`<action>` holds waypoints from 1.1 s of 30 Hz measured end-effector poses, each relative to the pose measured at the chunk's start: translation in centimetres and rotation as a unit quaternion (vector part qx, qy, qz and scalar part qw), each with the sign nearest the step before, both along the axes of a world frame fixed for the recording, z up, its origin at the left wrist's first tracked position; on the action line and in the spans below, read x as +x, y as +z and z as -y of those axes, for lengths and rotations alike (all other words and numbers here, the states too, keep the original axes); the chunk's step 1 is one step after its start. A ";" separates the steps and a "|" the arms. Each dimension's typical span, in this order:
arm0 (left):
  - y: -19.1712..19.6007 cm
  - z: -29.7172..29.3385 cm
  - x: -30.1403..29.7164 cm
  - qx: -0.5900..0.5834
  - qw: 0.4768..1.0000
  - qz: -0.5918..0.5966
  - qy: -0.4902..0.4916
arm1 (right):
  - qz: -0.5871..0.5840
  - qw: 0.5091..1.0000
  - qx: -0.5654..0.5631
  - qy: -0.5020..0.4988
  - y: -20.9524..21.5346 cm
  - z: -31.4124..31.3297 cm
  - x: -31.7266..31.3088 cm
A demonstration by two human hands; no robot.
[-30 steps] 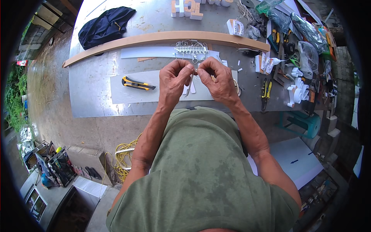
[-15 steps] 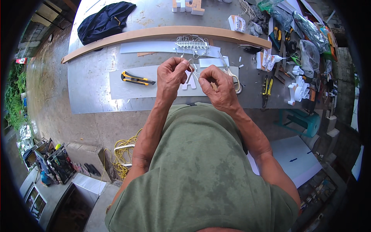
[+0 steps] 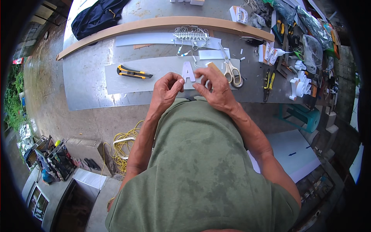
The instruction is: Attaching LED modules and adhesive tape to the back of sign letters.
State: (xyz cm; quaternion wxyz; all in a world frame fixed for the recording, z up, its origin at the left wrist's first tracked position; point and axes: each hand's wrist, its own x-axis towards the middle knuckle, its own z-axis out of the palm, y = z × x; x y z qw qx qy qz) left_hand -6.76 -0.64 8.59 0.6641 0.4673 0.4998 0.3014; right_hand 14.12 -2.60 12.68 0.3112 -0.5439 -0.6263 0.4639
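Observation:
A white letter-shaped cut-out [image 3: 188, 71] lies flat on a long grey sheet [image 3: 127, 83] on the metal workbench. My left hand [image 3: 167, 88] is just left of and below it, fingertips pinched together with nothing clearly between them. My right hand [image 3: 215, 88] is just right of the cut-out, index finger stretched up past it and thumb near its lower right corner. A small white bit shows at those fingers, but I cannot tell what it is. A string of small white light modules [image 3: 191, 34] lies further back, its thin wire trailing toward the cut-out.
A yellow-and-black utility knife [image 3: 134, 72] lies left on the sheet, and scissors [image 3: 232, 71] lie right of my hand. A curved wooden strip [image 3: 166, 23] and dark cloth [image 3: 98, 15] lie at the back. Yellow-handled pliers [image 3: 268, 83], white letter shapes [image 3: 301, 85] and several tools crowd the right. Yellow cord [image 3: 123, 147] lies on the floor.
Both hands were raised together over the sheet working a small white piece; they have dropped back toward me and parted, and the white cut-out now lies uncovered on the sheet.

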 end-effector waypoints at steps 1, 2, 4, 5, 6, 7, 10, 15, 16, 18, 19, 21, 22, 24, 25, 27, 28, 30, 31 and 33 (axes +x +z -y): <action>0.1 0.1 -0.2 0.003 1.000 -0.026 -0.017 | -0.003 0.999 0.040 0.000 -0.3 -0.4 -0.1; 0.4 0.0 -0.1 0.002 1.000 -0.026 -0.016 | -0.006 0.997 0.082 0.002 -0.5 -0.9 0.0; 0.9 -0.2 0.3 0.031 0.995 -0.062 -0.078 | 0.013 0.995 0.081 0.060 -1.9 -1.1 0.7; 1.2 -0.3 0.4 0.030 0.995 -0.062 -0.078 | 0.031 0.988 0.126 0.078 -2.5 -1.1 0.7; 1.6 -0.6 0.4 0.031 0.992 -0.078 -0.096 | 0.050 0.979 0.172 0.096 -2.8 -1.1 0.8; 1.8 -0.7 0.5 0.033 0.988 -0.094 -0.114 | 0.050 0.979 0.171 0.096 -2.9 -1.0 0.8; 1.2 -0.8 0.3 0.041 0.984 -0.084 -0.151 | 0.054 0.988 0.134 0.050 -2.6 -0.9 0.9; 1.0 -0.9 0.4 0.016 0.985 -0.074 -0.155 | 0.033 0.984 0.138 0.111 -3.2 -0.7 1.7; 1.0 -0.9 0.4 0.000 0.985 -0.070 -0.160 | 0.032 0.984 0.136 0.111 -3.3 -0.6 1.8; 0.7 -0.9 0.2 -0.016 0.984 -0.058 -0.166 | 0.045 0.989 0.084 0.111 -3.1 -0.3 1.8; 0.6 -0.8 0.1 -0.030 0.984 -0.046 -0.171 | 0.045 0.989 0.083 0.111 -3.3 -0.3 1.9; 0.3 -1.1 0.0 -0.015 0.981 -0.072 -0.182 | 0.038 0.993 0.066 0.094 -3.8 -0.5 1.9; 0.1 -1.2 -0.1 0.001 0.976 -0.098 -0.193 | 0.038 0.993 0.065 0.095 -4.2 -0.7 2.1; -0.1 -1.3 -0.5 -0.026 0.982 -0.100 -0.159 | 0.110 0.991 0.071 -0.004 -5.4 -1.6 2.9; -0.3 -1.4 -0.7 -0.052 0.985 -0.102 -0.127 | 0.159 0.985 0.062 -0.029 -6.5 -1.8 3.4; -1.8 -1.2 -1.3 -0.039 0.993 -0.073 -0.082 | 0.219 0.965 0.146 -0.007 -7.4 -2.8 3.9; -2.4 -1.0 -1.6 -0.024 0.998 -0.043 -0.039 | 0.276 0.933 0.230 0.014 -7.7 -3.1 4.0; -2.2 -1.4 -1.8 -0.040 0.997 -0.062 -0.034 | 0.301 0.923 0.237 0.034 -8.4 -3.6 3.6; -2.8 -1.4 -2.0 0.020 0.995 -0.090 -0.036 | 0.324 0.912 0.244 0.053 -8.8 -3.7 3.3; -2.6 -1.8 -2.0 0.081 0.989 -0.119 -0.036 | 0.357 0.900 0.243 0.062 -9.7 -3.8 2.7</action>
